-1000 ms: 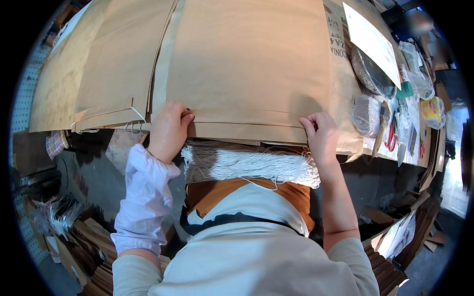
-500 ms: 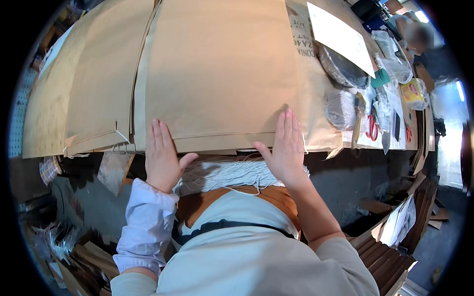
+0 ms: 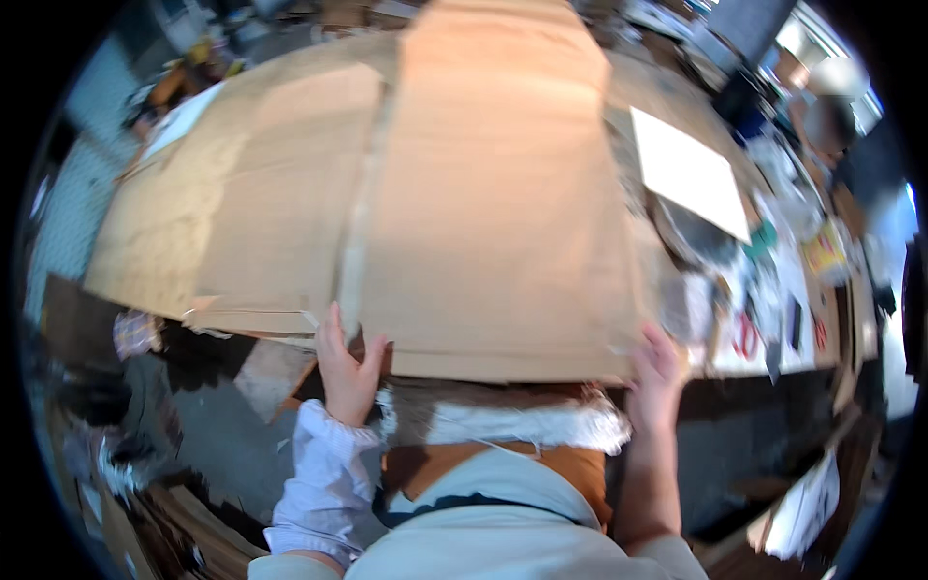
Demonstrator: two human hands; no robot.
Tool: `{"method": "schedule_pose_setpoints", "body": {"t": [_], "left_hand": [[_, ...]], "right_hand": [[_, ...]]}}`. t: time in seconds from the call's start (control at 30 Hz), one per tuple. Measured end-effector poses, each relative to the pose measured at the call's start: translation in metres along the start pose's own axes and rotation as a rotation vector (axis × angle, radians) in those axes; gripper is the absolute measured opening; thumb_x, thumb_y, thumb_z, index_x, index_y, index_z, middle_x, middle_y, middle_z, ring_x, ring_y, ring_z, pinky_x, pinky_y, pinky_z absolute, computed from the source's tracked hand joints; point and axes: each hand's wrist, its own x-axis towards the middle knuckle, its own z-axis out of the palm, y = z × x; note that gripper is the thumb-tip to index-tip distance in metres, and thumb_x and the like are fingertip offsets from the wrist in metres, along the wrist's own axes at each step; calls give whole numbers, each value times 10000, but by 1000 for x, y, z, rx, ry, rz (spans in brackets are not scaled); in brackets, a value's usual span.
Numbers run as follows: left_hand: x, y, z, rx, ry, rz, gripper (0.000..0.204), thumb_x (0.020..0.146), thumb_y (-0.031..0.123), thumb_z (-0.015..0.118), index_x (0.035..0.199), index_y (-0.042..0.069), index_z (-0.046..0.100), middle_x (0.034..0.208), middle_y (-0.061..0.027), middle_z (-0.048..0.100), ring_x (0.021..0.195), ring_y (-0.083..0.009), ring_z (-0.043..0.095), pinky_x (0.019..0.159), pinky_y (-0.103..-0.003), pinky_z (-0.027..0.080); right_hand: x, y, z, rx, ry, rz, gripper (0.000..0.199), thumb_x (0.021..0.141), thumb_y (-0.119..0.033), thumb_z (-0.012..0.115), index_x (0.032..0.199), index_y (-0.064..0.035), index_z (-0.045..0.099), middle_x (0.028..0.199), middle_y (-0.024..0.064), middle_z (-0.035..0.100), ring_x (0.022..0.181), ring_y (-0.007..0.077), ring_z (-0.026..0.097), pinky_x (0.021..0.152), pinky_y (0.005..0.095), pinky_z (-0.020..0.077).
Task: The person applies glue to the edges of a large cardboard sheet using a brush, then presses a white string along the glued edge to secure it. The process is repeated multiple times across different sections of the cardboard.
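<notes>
A large brown paper sheet lies lengthwise before me, its near edge at the table's front and its far end narrowing between cut-off corners. At its near left corner is my left hand, open, thumb apart from the fingers. My right hand is at the near right corner, its bent fingers closed on the sheet's edge; motion blurs them. Another brown paper piece lies to the left, with a folded strip along its near end. Below the edge, a bundle of white strings hangs in front of my waist.
On the right of the table lie a white board over a dark bowl, red-handled scissors, a brush and plastic-wrapped items. Another person is at the far right. Cardboard stacks stand low on both sides.
The view has shifted, showing the paper sheet's far end. My hands have gone from lying flat on the sheet to its near corners; the right fingers have bent.
</notes>
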Motion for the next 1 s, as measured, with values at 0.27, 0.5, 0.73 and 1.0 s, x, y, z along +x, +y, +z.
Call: {"method": "schedule_pose_setpoints", "body": {"t": [0.27,0.5,0.73,1.0], "left_hand": [[-1,-29,-46,-73,85,-55,177,914,164,576,833,11,614,704,-135,599,618,-217,568,569,-348,439],[73,-193,-175,20,594,12,312,938,181,560,716,-36,523,578,-73,488,564,-91,373,499,-300,357],[158,-379,-262,52,313,-285,270,889,225,606,774,-19,618,607,-86,570,580,-162,540,554,-341,435],[144,-268,-193,1000,457,-470,544,802,451,623,1217,108,543,1157,-155,579,1062,-346,539,868,-443,446]], "right_hand": [[8,44,29,-863,-342,-355,340,883,-2,498,1221,36,502,897,178,631,850,228,630,750,327,495],[-23,55,242,-280,-759,127,271,926,-87,456,1153,18,559,751,55,586,566,134,547,511,264,459],[-25,107,375,-586,-794,207,184,857,-15,483,1035,24,505,692,143,595,543,219,605,485,356,497],[-44,6,204,-827,-1580,-262,333,885,-246,586,1109,-7,527,790,144,636,763,299,628,721,411,497]]}}
